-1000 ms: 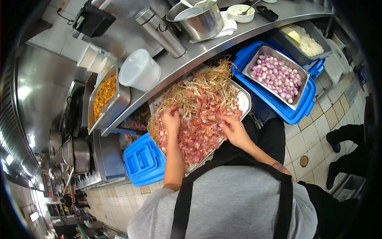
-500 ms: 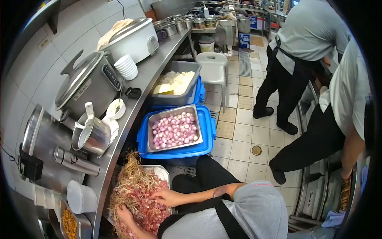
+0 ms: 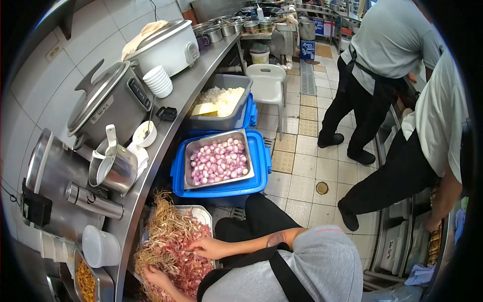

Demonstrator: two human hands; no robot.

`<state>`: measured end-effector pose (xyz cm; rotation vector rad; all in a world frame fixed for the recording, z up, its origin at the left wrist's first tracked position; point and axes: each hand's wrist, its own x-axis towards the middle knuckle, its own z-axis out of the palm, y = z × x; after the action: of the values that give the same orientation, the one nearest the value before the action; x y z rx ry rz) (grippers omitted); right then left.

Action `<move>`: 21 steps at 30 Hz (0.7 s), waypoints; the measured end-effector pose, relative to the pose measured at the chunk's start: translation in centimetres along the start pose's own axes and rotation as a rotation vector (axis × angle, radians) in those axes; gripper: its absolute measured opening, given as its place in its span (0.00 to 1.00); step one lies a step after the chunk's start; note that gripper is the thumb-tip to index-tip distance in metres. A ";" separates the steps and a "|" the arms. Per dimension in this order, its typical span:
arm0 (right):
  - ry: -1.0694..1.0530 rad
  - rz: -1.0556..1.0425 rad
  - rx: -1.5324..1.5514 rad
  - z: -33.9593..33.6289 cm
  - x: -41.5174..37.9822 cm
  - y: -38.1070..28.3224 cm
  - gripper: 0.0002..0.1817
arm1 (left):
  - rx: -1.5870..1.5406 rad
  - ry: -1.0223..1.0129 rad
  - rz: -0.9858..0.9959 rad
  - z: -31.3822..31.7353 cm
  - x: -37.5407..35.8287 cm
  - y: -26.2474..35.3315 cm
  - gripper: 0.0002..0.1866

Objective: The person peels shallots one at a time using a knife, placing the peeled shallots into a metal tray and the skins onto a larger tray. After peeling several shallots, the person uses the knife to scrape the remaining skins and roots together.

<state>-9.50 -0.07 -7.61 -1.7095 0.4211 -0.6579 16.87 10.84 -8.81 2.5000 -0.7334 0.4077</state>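
A heap of dry, stringy shallot stalks and reddish skins (image 3: 171, 229) fills a pale tray (image 3: 203, 215) in front of me. My right hand (image 3: 206, 247) is over the right side of the heap, fingers pinched together. Something thin and pale shows at its fingertips, too small to name. Lower and to the left, my left hand (image 3: 158, 278) has its fingers curled in against the heap; what they hold is hidden. Beyond the heap, peeled shallots (image 3: 219, 160) lie in a metal pan (image 3: 216, 185) on a blue lid (image 3: 261, 187).
A steel counter (image 3: 153, 173) along the left carries cookers (image 3: 108, 103), a metal pitcher (image 3: 123, 168) and plastic tubs (image 3: 100, 246). Behind the blue lid stand a grey bin (image 3: 236, 120) and a white stool (image 3: 265, 83). Two people (image 3: 390, 55) stand at right.
The whole view has shifted slightly left. My left hand has turned a little at the heap, and my right hand stays pinched in nearly the same place.
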 end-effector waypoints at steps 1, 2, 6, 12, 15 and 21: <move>0.003 -0.011 -0.015 0.1 0.0 0.2 0.16 | -0.027 0.009 -0.029 0.1 -0.1 0.1 0.15; 0.006 -0.021 -0.029 0.3 0.1 0.5 0.16 | -0.052 0.018 -0.058 0.1 -0.2 0.1 0.16; 0.009 -0.051 -0.035 0.8 0.2 1.4 0.16 | -0.104 0.194 -0.023 4.6 1.2 -4.0 0.12; -0.056 0.110 0.037 -0.9 -0.2 -1.7 0.17 | -0.824 -0.103 -0.585 0.6 2.0 0.0 0.06; 0.077 -0.090 -0.005 0.2 0.2 0.4 0.16 | -0.969 -0.242 -0.530 -0.9 1.0 -0.7 0.06; -0.016 0.177 0.158 -0.5 0.1 0.0 0.15 | -0.697 -0.127 -0.232 -2.0 -1.6 -2.5 0.14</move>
<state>-9.70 -0.50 -7.49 -1.5074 0.4897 -0.5339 16.73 14.45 -8.74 1.9205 -0.5063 -0.0891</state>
